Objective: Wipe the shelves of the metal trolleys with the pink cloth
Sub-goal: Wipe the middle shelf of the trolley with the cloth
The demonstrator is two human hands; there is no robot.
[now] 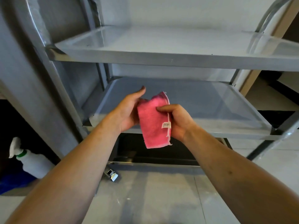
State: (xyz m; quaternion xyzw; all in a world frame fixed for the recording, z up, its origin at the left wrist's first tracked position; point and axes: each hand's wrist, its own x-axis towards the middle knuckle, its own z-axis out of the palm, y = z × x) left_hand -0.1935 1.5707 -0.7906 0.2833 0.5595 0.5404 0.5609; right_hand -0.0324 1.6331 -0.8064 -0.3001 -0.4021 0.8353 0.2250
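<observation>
Two bare forearms reach in from the lower corners of the head view, with no sleeves, watch, bracelet or gloves showing on either. The left hand [127, 110] and the right hand [177, 122] are both ungloved, and no rings can be seen on the visible fingers. A small dark mark sits on the right forearm, partway between wrist and elbow.

L hand [129, 109] fingers hidden behind pink cloth [153, 123]; spray bottle [32, 162] blurred; cloth tag [166, 125] unreadable.

Open gap between upper shelf [161, 61] and middle shelf [210, 110]
</observation>
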